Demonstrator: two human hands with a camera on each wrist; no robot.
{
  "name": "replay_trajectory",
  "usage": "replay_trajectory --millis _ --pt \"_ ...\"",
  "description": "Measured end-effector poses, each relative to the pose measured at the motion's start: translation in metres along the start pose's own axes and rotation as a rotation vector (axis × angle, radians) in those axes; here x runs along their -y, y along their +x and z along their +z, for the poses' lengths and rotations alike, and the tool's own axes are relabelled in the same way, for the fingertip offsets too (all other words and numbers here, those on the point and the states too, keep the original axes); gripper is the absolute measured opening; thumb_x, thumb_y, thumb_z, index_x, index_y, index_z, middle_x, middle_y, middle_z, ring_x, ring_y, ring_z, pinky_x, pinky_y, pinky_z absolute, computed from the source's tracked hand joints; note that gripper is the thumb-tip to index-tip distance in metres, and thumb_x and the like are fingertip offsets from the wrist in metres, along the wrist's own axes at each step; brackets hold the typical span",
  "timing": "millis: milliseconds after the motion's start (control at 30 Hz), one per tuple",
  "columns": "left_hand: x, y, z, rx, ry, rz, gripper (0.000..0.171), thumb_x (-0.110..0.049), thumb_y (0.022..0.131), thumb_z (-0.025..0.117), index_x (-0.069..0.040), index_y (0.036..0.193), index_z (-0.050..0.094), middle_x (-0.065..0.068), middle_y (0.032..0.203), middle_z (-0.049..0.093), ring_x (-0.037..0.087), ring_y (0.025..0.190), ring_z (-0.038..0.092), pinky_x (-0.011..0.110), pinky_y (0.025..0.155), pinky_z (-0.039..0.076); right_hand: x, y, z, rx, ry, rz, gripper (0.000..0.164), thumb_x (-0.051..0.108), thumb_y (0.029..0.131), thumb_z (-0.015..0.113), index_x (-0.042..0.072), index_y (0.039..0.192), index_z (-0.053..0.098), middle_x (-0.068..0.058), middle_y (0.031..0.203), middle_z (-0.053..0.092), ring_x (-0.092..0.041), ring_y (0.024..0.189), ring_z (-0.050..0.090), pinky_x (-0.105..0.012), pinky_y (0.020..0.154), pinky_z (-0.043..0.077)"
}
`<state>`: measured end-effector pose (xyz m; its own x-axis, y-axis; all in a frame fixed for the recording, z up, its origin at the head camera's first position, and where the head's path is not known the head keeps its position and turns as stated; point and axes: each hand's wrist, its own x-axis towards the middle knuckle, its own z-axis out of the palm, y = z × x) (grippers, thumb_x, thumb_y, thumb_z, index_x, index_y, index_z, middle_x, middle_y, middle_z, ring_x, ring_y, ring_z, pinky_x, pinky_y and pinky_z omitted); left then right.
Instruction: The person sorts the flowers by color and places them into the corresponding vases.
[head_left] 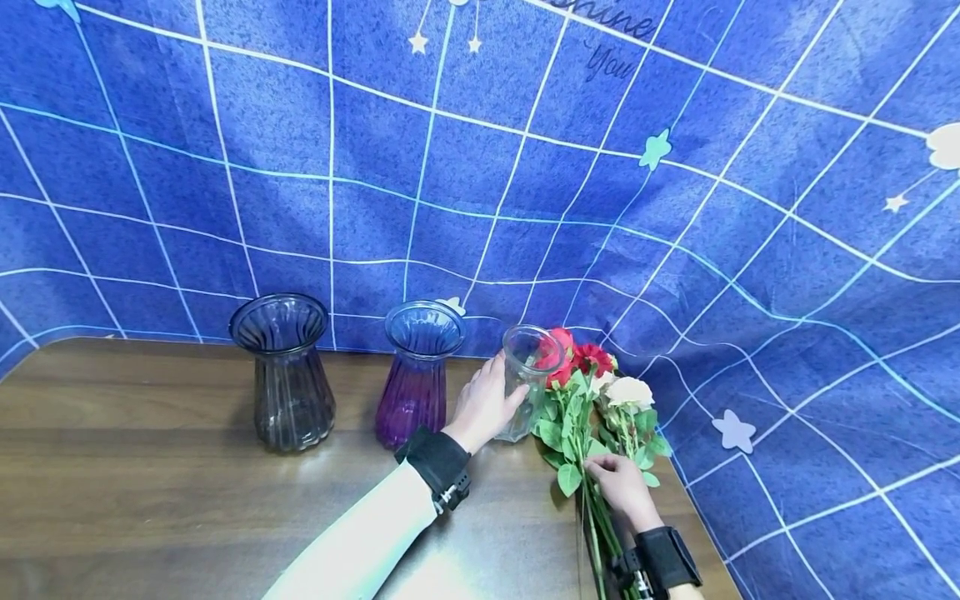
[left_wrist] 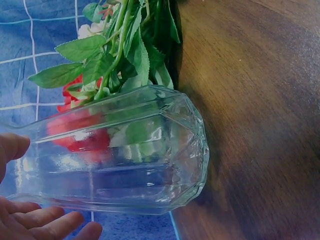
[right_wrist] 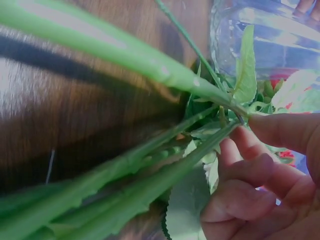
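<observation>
My left hand (head_left: 487, 402) holds a clear glass vase (left_wrist: 125, 165) near its neck, thumb on one side and fingers on the other. The vase stands upright at the back of the table, beside the flowers. With thumb and fingertips, my right hand (right_wrist: 265, 185) pinches a green flower stem (right_wrist: 165, 72) below the leaves. That stem belongs to a bunch of artificial-looking flowers with red blooms (head_left: 592, 358) and a white bloom (head_left: 630, 392), lying with stems toward me. Part of the red blooms shows through the glass in the left wrist view.
A purple-blue glass vase (head_left: 412, 400) stands left of my left hand, and a dark grey glass vase (head_left: 292, 400) farther left. Behind the wooden table (head_left: 150, 483) hangs a blue cloth (head_left: 300, 125) with white grid lines, which also runs along the right side.
</observation>
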<state>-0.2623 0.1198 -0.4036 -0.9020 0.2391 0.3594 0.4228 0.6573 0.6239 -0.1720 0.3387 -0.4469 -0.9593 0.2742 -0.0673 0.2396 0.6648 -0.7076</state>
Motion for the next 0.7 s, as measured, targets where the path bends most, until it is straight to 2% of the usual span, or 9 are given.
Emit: replay_trajectory --millis 200,400,533,700 --pt "0.0008 -0.0004 -0.0009 0.004 0.001 -0.005 0.067 -0.036 0.09 0.059 0.003 0.139 0.037 0.021 0.134 0.051 0.036 0.117 0.054 0.049 0.093 0.047 0.0019 0.0009 0.0018 -0.001 0.08 0.052 0.022 0.012 0.088 0.059 -0.005 0.097 0.067 -0.008 0.084 0.065 -0.012 0.071 0.051 -0.025 0.064 0.04" --pt "0.0015 -0.0002 -0.0011 0.008 0.002 -0.011 0.068 -0.038 0.09 0.059 0.003 0.139 0.038 0.021 0.135 0.05 0.035 0.118 0.053 0.05 0.093 0.046 0.0063 0.0016 0.0012 -0.01 0.059 0.06 0.025 0.019 0.088 0.06 -0.003 0.096 0.069 -0.015 0.096 0.069 -0.014 0.082 0.057 -0.025 0.068 0.041" --pt "0.0014 -0.0003 -0.0018 0.017 0.002 -0.013 0.068 -0.04 0.09 0.058 0.003 0.14 0.037 0.02 0.135 0.05 0.035 0.118 0.053 0.051 0.093 0.046 0.0077 0.0013 0.0014 -0.026 0.049 0.065 0.023 0.019 0.086 0.063 -0.002 0.091 0.071 -0.015 0.095 0.07 -0.013 0.079 0.055 -0.025 0.067 0.04" --pt "0.0015 -0.0005 -0.0026 0.015 0.01 -0.027 0.068 -0.04 0.09 0.058 0.001 0.14 0.038 0.019 0.135 0.051 0.034 0.118 0.053 0.051 0.092 0.046 0.0087 0.0014 0.0017 -0.038 0.088 0.075 0.024 0.019 0.084 0.065 -0.004 0.088 0.071 -0.014 0.094 0.07 -0.012 0.077 0.052 -0.024 0.067 0.039"
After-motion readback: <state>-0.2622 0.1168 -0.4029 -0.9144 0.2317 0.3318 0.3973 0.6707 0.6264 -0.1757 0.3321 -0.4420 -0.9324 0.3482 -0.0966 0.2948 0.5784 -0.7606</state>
